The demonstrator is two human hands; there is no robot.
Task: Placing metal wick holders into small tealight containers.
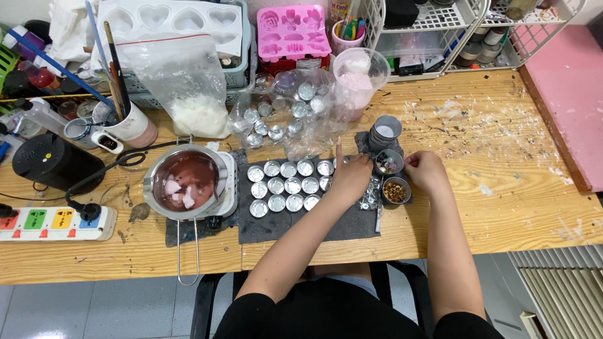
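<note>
Several small round metal cups (284,185) stand in rows on a dark grey mat (314,223) in the middle of the wooden table (502,207). My left hand (350,176) rests at the right end of the rows, index finger pointing up, touching the cups there. My right hand (426,171) sits just right of two small grey bowls, fingers curled near the upper bowl (389,162) of mixed bits. The lower bowl (396,191) holds brown and yellow pieces. What the fingers pinch, if anything, is hidden.
A metal pot (186,182) of pinkish melted stuff with white chunks sits on a small hotplate left of the mat. A power strip (56,223), a black device (53,162), a bag of white flakes (188,94), silicone moulds (292,31), stacked grey bowls (385,130) and wire racks (440,25) crowd the back.
</note>
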